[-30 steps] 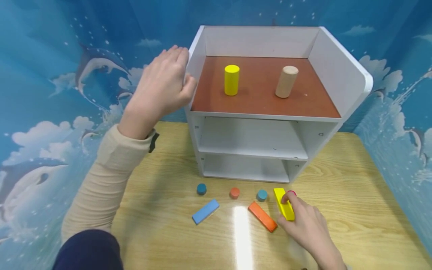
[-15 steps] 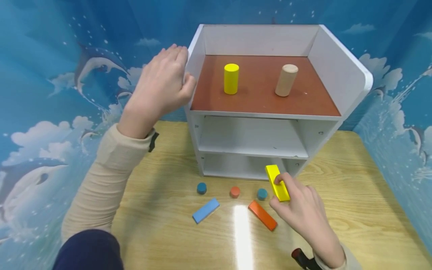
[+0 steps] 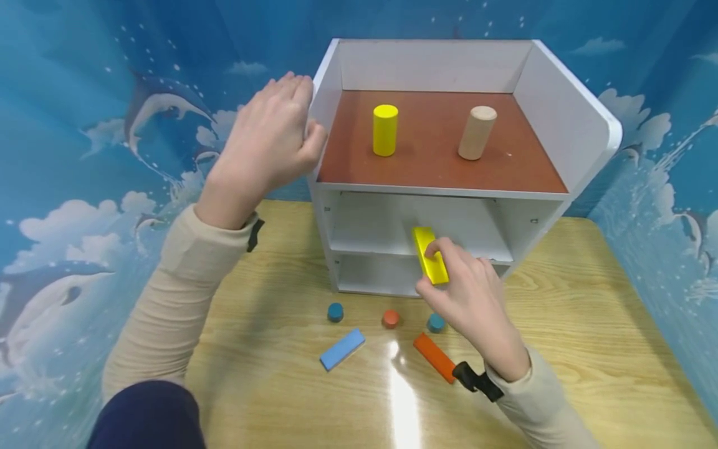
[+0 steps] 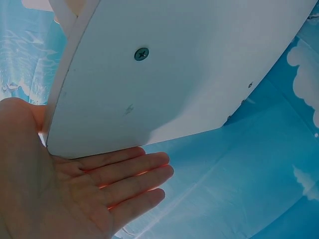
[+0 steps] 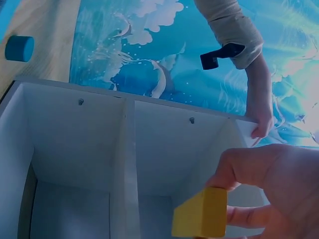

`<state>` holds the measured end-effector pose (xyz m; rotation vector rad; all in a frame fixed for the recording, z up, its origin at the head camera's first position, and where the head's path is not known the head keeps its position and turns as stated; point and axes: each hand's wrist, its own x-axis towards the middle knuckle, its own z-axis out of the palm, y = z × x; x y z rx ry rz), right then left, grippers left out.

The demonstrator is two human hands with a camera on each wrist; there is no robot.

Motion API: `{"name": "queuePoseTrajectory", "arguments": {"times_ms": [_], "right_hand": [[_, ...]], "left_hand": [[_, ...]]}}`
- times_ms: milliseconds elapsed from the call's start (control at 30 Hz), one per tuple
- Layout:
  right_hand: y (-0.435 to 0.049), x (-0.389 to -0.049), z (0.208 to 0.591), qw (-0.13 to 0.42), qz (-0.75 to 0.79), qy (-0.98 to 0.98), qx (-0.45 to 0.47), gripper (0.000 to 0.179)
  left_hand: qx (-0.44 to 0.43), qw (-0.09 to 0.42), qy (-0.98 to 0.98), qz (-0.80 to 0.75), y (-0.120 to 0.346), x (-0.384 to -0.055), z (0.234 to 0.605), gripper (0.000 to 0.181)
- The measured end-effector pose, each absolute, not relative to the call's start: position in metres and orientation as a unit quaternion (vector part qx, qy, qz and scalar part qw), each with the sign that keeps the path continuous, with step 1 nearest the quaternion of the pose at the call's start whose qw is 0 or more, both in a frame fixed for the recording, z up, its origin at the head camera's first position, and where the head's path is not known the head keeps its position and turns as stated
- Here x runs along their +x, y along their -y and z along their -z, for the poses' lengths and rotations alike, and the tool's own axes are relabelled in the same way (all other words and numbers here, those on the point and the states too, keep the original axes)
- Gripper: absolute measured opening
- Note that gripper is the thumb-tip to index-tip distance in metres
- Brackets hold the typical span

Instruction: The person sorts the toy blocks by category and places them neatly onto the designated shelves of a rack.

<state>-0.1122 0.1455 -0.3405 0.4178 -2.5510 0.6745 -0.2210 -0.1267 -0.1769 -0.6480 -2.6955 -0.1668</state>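
My right hand (image 3: 468, 293) pinches a yellow rectangular block (image 3: 430, 255) between thumb and fingers. In the head view the block is held tilted in front of the middle shelf opening; in the right wrist view the yellow block (image 5: 200, 214) shows end-on before the compartments. My left hand (image 3: 269, 140) rests at the upper left edge of the white shelf unit (image 3: 443, 189). Its fingers (image 4: 132, 181) are straight in the left wrist view, and the thumb goes behind the panel. On the brown top stand a yellow cylinder (image 3: 384, 131) and a plain wooden cylinder (image 3: 477, 133).
On the wooden table (image 3: 269, 386), before the unit, lie a dark blue disc (image 3: 335, 312), a red-orange disc (image 3: 390, 319), a teal disc (image 3: 435, 322), a blue block (image 3: 342, 350) and an orange block (image 3: 434, 357). A sea-patterned curtain (image 3: 73, 156) surrounds the table.
My right hand has lifted the yellow block off the table and carried it up and left to the front of the shelves. The left hand has stayed in place.
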Motion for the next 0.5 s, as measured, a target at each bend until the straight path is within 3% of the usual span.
{"name": "queuePoseTrajectory", "arguments": {"times_ms": [500], "right_hand": [[-0.094,-0.173,0.344,0.271,-0.245,0.921,0.131,0.029]], "left_hand": [[-0.241,0.192,0.949,0.065,0.128,-0.221,0.178,0.061]]}}
